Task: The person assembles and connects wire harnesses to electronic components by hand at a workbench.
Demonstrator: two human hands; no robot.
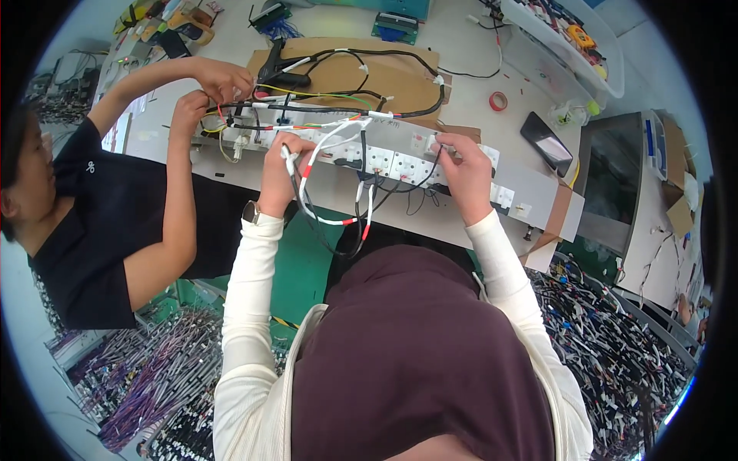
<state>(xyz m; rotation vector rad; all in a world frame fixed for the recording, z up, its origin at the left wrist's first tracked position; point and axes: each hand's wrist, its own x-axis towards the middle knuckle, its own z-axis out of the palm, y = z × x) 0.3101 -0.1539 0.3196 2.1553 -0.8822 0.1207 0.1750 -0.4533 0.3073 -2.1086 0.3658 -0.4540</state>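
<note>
My left hand (283, 170) is closed on one end of a wire harness, where a white connector shows at the fingers. From there the wire harness (308, 170), white and black with red bands, loops down over the table's front edge. My right hand (466, 174) pinches a thin black wire (430, 174) against a white socket block at its fingertips; the wire's very tip is hidden. Both hands are over a long grey test board (469, 157) fitted with a row of white sockets (378, 160). A thicker black cable bundle (323, 109) lies along the board's far side.
At the left a co-worker's hands (223, 81) handle the bundle's other end. Behind it lie cardboard (407, 65) and a black pistol-shaped tool (278, 71). On the right are red tape (498, 101), a phone (547, 144) and a clear bin (565, 46). Cable heaps (607, 346) flank me.
</note>
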